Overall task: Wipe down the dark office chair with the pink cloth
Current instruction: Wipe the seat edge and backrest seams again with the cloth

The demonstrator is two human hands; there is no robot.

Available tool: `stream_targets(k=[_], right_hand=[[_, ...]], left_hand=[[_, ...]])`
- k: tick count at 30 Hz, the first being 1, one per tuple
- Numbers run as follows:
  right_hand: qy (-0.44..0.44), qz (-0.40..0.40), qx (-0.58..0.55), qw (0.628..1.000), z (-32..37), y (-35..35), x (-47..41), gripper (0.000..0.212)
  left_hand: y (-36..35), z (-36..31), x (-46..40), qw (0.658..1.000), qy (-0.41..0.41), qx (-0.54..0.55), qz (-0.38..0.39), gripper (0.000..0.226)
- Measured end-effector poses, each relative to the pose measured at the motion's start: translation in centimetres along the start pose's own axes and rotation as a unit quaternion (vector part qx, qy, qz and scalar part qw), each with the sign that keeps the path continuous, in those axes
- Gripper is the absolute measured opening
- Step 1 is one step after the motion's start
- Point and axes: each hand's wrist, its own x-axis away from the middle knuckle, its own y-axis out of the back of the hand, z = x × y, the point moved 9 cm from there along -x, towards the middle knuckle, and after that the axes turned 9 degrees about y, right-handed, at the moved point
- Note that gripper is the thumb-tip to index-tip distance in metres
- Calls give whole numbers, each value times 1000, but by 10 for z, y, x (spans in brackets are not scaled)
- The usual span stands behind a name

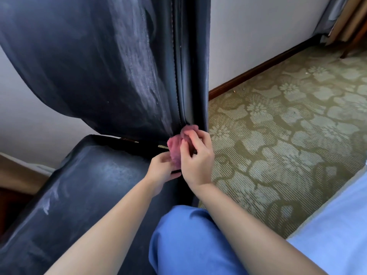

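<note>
The dark office chair [103,76] fills the left of the head view, its backrest upright and streaked with pale dust, its seat [79,187] below. A bunched pink cloth [175,145] sits at the lower right corner of the backrest, by the stitched side seam. My right hand [196,157] grips the cloth from the right, fingers curled into it. My left hand [161,169] holds the cloth's lower end from underneath, just above the seat's edge. Part of the cloth is hidden between my hands.
A green flower-patterned carpet [278,135] spreads to the right. A white wall with a dark wooden skirting board [258,68] runs behind. My blue-trousered knee [188,241] is bent beside the seat. A curtain and a wooden leg [345,50] stand at the top right.
</note>
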Motion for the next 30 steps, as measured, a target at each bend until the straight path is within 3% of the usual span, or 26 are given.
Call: stream_targets(k=[5,10,15,21,26,30], right_hand=[[-281,103,18,954,-94,-5,34,16],[-317,-3,-123,940,-79,9,25,6],[-265,-81,-227,934,-32,16,0,22],[-85,-19,-145,986,12,20,-17,19],[-47,-18,-119,992,28,19,-35,25],[-65,-40,-149,986,31,15,-41,23]], left_hand=[[-11,16,4,986,95,125,56,40],[-16,-5,14,971,47,219,88,26],[-31,-31,36,951,-19,266,154,29],[-30,-46,58,958,-15,253,138,19],[13,-97,78,969,-142,201,-32,12],[28,-124,91,949,-249,132,-142,14]])
